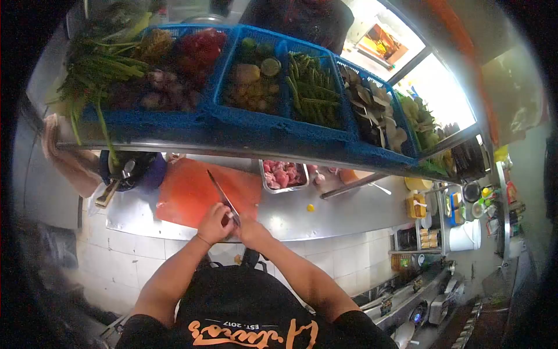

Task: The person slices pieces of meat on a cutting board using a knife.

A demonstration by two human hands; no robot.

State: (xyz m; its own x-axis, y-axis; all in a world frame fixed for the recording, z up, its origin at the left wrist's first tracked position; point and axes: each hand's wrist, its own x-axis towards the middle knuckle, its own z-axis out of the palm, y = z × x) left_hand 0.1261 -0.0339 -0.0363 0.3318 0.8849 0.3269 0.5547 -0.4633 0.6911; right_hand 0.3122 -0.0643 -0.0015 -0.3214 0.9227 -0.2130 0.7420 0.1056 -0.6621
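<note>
A long-bladed knife (221,190) points away from me over the orange-red cutting board (181,195). My right hand (253,234) is closed at the handle end of the knife, near the front edge of the counter. Close beside it, my left hand (215,224) has its fingers bent and pinched together by the lower part of the blade. Whatever it may hold is hidden. Just right of the board sits a metal tray of cut raw meat (283,174).
Blue baskets (279,120) of vegetables stand on a shelf above the counter. At left are a dark pot (136,168) and a cloth (51,132) hanging from the shelf. A small yellow piece (310,207) lies on the steel counter (285,216). A white bucket (463,235) stands at right.
</note>
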